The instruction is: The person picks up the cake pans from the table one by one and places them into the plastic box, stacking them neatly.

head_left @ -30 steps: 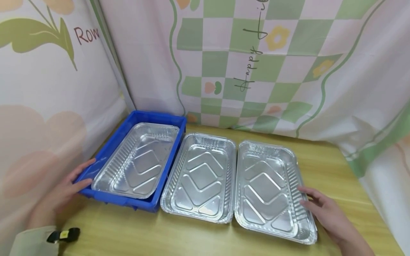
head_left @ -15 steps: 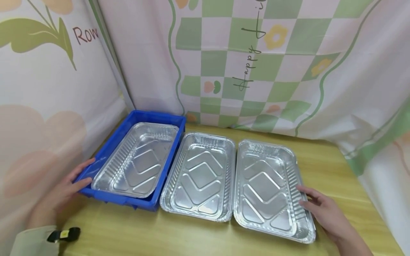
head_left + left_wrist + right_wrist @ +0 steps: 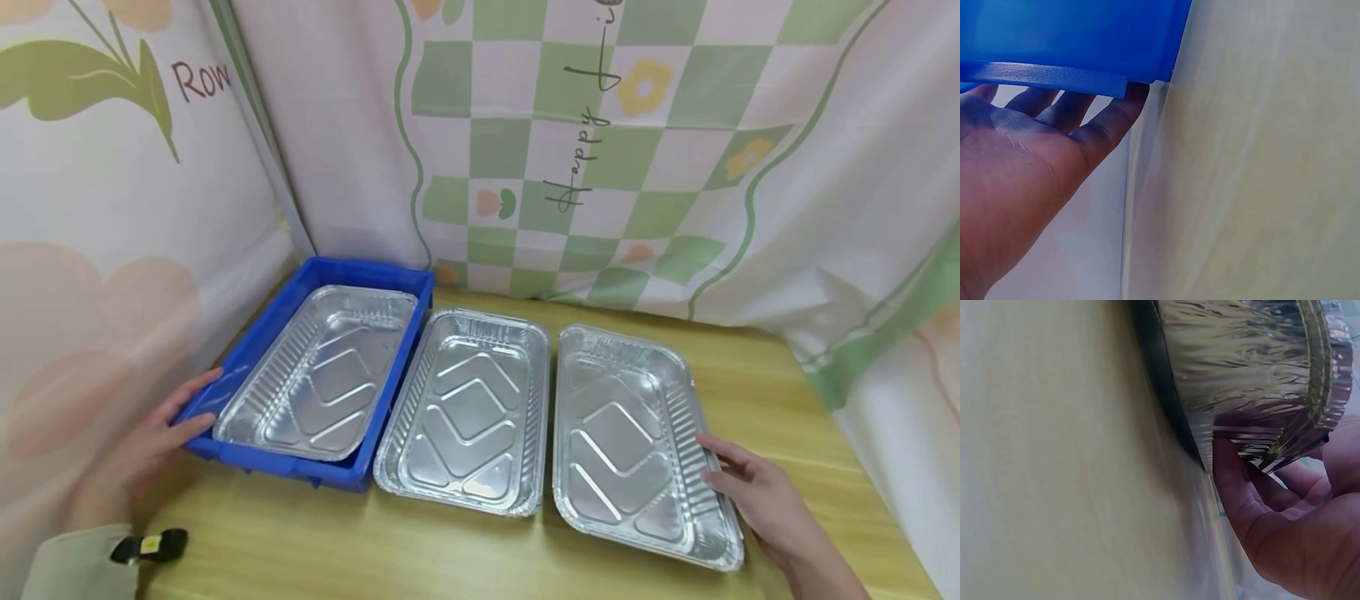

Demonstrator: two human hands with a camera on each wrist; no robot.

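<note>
As a gap opens, parting the rightmost silver rectangular foil tray (image 3: pixel 618 433) from the matching middle tray (image 3: pixel 471 408), the right grip (image 3: pixel 768 504) pinches its outer rim; the left grip (image 3: pixel 150 442) holds the blue plastic bin (image 3: pixel 300 468).

Left wrist view crops the blue bin (image 3: pixel 1072 37).

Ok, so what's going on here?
A person's left hand holds the bin at its near left corner, and the right hand grips the right tray by its right side. One foil tray sits inside the bin; the middle tray is on the table between the bin and the right tray.
</note>
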